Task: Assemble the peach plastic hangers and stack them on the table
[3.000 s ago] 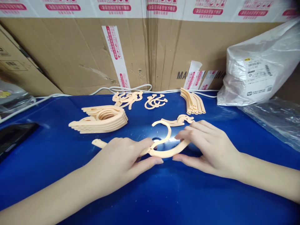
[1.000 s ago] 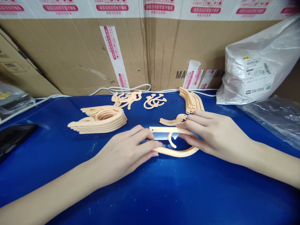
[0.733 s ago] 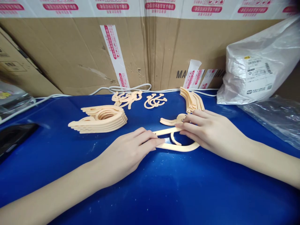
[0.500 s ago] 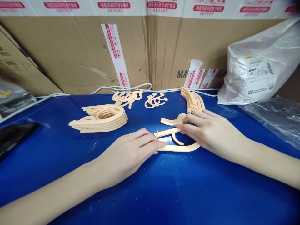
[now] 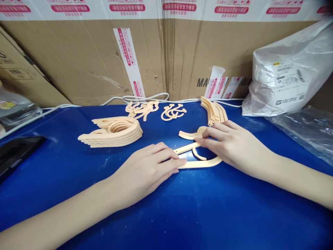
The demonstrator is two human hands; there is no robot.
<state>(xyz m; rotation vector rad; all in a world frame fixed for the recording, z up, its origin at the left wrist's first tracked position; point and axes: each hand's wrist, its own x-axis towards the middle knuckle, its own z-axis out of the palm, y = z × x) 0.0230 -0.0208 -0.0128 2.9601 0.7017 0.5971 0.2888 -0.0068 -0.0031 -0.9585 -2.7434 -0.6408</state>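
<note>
A peach plastic folding hanger (image 5: 201, 162) lies folded flat on the blue table (image 5: 182, 215), between my hands. My left hand (image 5: 145, 172) lies over its left end, fingers pressed together on it. My right hand (image 5: 231, 146) pinches its upper right part, where the straight arm and the hook meet. A loose peach hanger arm (image 5: 188, 134) lies just behind my right fingertips.
A stack of folded hangers (image 5: 111, 132) sits at the left. Loose hooks (image 5: 173, 112), curved parts (image 5: 142, 108) and a pile of arms (image 5: 214, 111) lie along the back by white cables (image 5: 145, 99). Cardboard boxes (image 5: 161, 52) form the back wall. A plastic bag (image 5: 286, 76) lies right, a black object (image 5: 15, 152) left.
The hanger was spread open with its hook up three seconds ago. It has since been folded closed and pressed down flat; the straight arm swung towards the curved one.
</note>
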